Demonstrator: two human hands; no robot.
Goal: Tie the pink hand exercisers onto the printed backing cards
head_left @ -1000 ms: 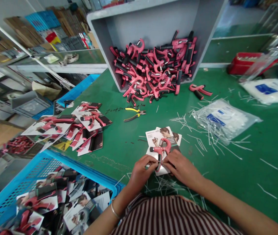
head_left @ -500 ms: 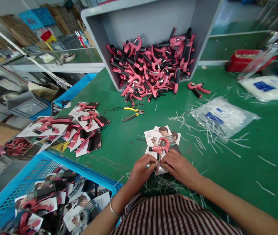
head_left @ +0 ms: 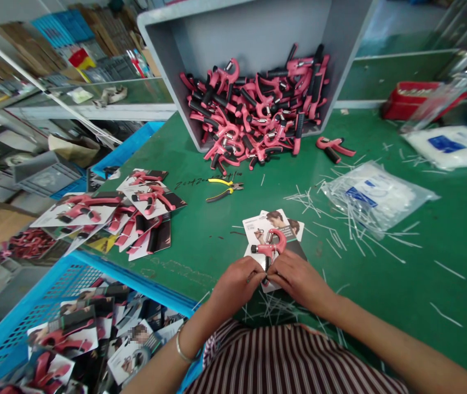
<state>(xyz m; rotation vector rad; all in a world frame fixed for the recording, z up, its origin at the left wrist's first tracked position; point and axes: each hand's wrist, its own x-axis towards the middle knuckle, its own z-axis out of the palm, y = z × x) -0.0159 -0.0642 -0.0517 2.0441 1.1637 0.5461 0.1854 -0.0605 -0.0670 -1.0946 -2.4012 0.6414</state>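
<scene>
A pink hand grip strengthener with a black knob and a metal spring lies on a printed backing card. Over its lower black handle the fingertips of both hands meet in a pinch. My left hand is closed from the left, my right hand from the right. Between them they seem to grip a thin twist tie, mostly covered by the fingers. Part of the handle and the card's lower edge are hidden. Another card pokes out beneath the first. Loose white twist ties lie just below the hands.
Behind stands a tilted grey bin heaped with grip strengtheners. Yellow-handled pliers lie left of centre. Carded grip strengtheners are piled at left, above a blue basket with more. A plastic bag of ties sits right.
The left wrist and forearm have shifted slightly left and the fingertips have drawn closer over the handle. The grip strengthener and card stay almost where they were.
</scene>
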